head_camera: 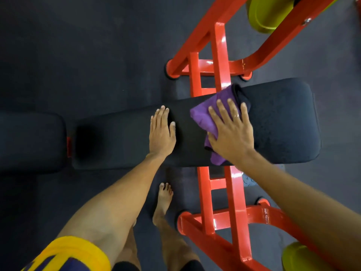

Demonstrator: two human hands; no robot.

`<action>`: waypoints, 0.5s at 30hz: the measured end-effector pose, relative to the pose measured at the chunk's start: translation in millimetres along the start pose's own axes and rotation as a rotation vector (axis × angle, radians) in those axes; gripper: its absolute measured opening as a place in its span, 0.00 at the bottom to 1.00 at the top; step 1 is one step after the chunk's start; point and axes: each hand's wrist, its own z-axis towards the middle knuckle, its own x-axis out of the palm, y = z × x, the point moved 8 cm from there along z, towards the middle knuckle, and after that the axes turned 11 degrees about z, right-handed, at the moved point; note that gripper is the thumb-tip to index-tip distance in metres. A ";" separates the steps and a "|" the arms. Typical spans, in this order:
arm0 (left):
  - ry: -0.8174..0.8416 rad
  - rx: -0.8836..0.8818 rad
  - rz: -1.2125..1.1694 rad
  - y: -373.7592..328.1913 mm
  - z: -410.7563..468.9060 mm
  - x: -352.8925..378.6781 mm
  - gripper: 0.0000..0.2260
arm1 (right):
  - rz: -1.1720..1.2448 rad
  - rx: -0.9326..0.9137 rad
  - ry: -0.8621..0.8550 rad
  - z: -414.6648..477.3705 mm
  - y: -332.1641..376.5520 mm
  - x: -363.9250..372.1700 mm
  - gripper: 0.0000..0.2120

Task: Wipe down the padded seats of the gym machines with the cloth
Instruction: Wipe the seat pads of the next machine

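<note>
A long black padded bench seat point(283, 122) runs left to right across the middle of the view. On its centre lies a folded purple cloth point(207, 114) with a black edge. My right hand point(230, 135) presses flat on the cloth, fingers spread and straight. My left hand point(161, 132) rests flat on the bare padding just left of the cloth, fingers straight. A second black pad point(29, 141) sits at the far left, apart from the long one by a narrow gap.
The red steel frame point(220, 61) of the machine passes under the bench, with feet on the dark rubber floor point(88, 45). Yellow-green discs point(263, 14) hang at the top right and bottom right. My bare foot point(163, 202) stands by the frame.
</note>
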 end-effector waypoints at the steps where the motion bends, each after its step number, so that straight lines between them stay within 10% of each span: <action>1: -0.002 0.011 -0.015 -5.2 5.5 -0.3 0.23 | 0.003 -0.031 0.014 -8.5 5.4 4.6 0.37; 15: -0.026 -0.056 0.018 -49.8 62.4 11.1 0.20 | 0.138 0.029 0.037 94.7 -41.3 -28.0 0.29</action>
